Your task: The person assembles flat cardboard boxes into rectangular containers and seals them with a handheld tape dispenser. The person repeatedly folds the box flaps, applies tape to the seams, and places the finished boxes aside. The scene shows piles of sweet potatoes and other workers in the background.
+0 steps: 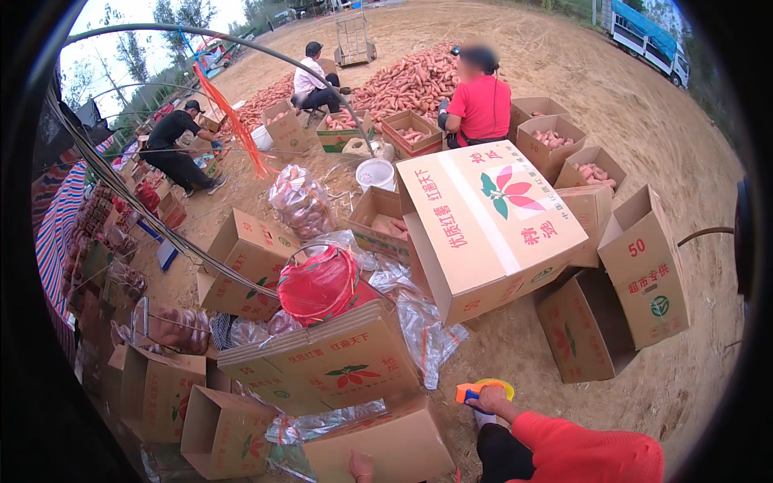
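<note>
My right hand (491, 400), at the end of a red sleeve, is closed round an orange and blue tape dispenser (465, 393) with a yellow tape roll. It is low over the dirt ground, right of a cardboard box (386, 447). My left hand (361, 464) lies against that box's brown face at the lower edge of the view; its fingers appear laid on the cardboard, with only part of the hand showing. Behind the box stands a stack of flattened cartons (322, 366). Clear plastic sheeting (330, 420) lies between the two.
A taped carton (491, 217) stands on others ahead. Open empty cartons (584, 330) are at the right. Beside the stack sit a red bag (318, 282) and a bag of sweet potatoes (299, 205). Co-workers sit by a sweet potato heap (419, 80). A thin pole (241, 39) arches overhead.
</note>
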`<state>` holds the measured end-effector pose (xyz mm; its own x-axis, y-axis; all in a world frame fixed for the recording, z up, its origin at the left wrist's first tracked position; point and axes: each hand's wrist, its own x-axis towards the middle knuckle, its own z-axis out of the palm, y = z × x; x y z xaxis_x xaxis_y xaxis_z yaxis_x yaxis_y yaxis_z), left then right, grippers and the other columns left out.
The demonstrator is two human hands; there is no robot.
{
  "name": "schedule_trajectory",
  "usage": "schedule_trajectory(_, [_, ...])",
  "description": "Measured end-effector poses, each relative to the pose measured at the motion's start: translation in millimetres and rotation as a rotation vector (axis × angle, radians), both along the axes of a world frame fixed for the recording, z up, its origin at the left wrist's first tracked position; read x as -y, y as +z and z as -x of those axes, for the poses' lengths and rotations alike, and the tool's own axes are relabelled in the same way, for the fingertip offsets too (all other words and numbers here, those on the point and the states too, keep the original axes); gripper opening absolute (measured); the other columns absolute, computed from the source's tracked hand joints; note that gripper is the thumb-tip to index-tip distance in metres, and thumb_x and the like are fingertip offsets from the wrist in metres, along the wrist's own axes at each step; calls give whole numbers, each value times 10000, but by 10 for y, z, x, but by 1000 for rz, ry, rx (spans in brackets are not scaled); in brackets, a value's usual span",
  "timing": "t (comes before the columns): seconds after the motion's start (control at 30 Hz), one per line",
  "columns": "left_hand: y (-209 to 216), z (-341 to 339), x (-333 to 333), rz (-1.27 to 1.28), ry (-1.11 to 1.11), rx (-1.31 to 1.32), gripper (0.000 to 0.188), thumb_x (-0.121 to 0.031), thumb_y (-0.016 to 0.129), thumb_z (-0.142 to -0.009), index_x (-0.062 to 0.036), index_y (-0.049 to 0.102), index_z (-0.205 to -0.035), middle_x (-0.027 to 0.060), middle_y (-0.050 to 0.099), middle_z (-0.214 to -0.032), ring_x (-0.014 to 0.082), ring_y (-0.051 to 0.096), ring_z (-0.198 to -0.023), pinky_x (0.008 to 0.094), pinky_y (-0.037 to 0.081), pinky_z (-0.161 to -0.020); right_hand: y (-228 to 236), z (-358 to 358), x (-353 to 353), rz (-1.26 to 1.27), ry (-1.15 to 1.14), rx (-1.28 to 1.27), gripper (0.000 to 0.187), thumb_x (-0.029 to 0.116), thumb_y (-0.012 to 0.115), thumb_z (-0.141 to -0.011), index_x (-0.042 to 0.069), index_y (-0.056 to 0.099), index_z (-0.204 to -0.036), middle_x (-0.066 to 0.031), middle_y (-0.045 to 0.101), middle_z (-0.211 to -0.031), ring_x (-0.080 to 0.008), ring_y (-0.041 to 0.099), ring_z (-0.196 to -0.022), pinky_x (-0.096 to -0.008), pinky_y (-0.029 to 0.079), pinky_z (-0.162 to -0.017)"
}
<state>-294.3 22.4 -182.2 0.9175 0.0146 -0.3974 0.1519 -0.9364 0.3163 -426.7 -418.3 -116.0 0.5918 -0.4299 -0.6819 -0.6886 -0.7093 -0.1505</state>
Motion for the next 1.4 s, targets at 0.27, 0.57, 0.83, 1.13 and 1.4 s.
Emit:
schedule_trajectory(0.27, [216,787,140,104,-227,-33,497,-357,586,-848,2,544,-1190,195,592,-1151,364,555,-1053,438,438,-919,410,1035,587,-55,-159,-83,752,724,495,-740,52,693,-1012,-150,674,-1016,-284,643,-964,-366,497,-812])
schedule_trajectory(0.57, [802,479,-280,376,-268,146,475,-238,679,-755,2,596,-1157,207,646,-1072,338,624,-1001,424,458,-926,685,2412,90,79,-488,-87,780,739,513,-723,36,685,-1015,-173,671,-1013,-304,638,-977,-389,490,-825])
schedule_trajectory(0.83, [2614,-67,-472,862,48,275,316,-55,600,-837,52,591,-1133,152,654,-1065,207,635,-966,317,496,-867,1415,2763,-1130,10,-780,-1,881,768,429,-750,-23,644,-1072,-213,633,-1101,-310,563,-1120,-393,339,-1004])
schedule_trajectory(1.13, [4811,-331,-812,1363,70,587,457,-140,543,-916,1,421,-1333,139,602,-1160,181,590,-1018,300,466,-878,1250,2644,-1507,-85,-940,210,794,687,541,-738,-50,652,-1013,-264,639,-1020,-359,601,-1029,-400,443,-875])
schedule_trajectory(1.4, [5995,189,-1066,1531,-158,938,462,-247,511,-934,0,442,-1318,144,594,-1153,190,571,-1015,308,439,-886,1159,1885,-873,-63,-707,319,818,740,514,-713,-37,684,-906,-251,660,-918,-359,642,-907,-421,482,-779])
